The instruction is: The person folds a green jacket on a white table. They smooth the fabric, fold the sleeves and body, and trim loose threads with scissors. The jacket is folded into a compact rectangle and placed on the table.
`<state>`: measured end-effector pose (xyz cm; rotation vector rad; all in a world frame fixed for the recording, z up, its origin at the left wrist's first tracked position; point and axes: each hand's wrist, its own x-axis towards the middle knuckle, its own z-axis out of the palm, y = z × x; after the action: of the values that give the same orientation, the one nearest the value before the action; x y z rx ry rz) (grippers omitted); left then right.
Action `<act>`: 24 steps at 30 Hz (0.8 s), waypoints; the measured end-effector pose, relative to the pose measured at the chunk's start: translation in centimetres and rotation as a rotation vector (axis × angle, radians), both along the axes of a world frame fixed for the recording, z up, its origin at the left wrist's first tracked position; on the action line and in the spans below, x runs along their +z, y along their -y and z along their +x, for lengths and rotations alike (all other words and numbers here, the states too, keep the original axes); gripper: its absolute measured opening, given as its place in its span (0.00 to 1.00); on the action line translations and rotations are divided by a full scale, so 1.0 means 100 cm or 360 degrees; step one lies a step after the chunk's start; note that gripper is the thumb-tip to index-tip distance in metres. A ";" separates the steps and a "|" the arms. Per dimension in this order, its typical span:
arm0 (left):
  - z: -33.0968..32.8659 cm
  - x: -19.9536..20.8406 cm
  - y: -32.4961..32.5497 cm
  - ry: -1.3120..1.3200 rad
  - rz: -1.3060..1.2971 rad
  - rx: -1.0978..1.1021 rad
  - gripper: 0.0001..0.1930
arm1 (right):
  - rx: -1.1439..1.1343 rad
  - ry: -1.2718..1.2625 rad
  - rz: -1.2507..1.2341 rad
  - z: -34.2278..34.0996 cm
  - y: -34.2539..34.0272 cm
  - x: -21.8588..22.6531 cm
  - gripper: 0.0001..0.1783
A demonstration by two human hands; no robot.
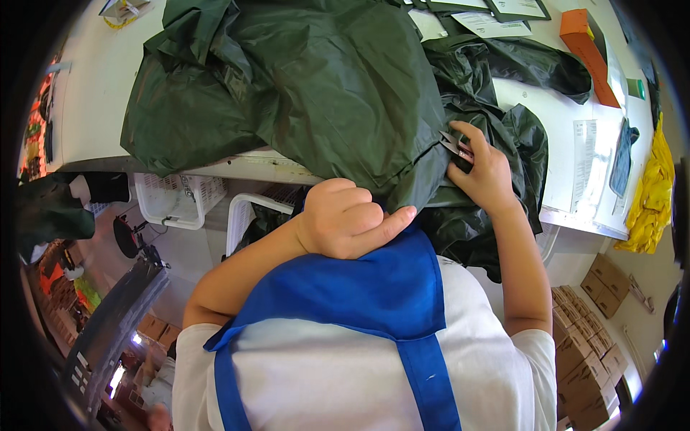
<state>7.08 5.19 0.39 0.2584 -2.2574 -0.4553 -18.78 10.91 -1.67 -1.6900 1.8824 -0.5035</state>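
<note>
1. White shirt (pixel 316 373) and blue apron (pixel 345 291) sit nearest; dark-green coated fabric (pixel 323 86) spreads beyond, over a white table (pixel 93 108).
2. Left hand (pixel 346 219) curls, one digit extended to the fabric's near edge; any pinch is hidden.
3. Right hand (pixel 485 171) closes partly around thread snips (pixel 458 148); a careless squeeze could nick the fabric.
4. Far fabric is cut off; blade contact is unclear.

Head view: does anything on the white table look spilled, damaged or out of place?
Nothing looks clearly spilled or damaged. The untidiest thing is the dark green fabric: it lies in crumpled folds and hangs over the front edge of the white table. That may simply come with handling it.
</note>
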 end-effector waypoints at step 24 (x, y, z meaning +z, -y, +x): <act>-0.032 0.038 0.057 -0.0370 0.2971 -0.0076 0.06 | -0.0923 0.1184 -0.0524 -0.036 0.041 0.033 0.10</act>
<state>3.88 -0.55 4.19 0.9448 -0.9404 -2.2994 -22.37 6.82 1.62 -0.8696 1.7211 -1.5007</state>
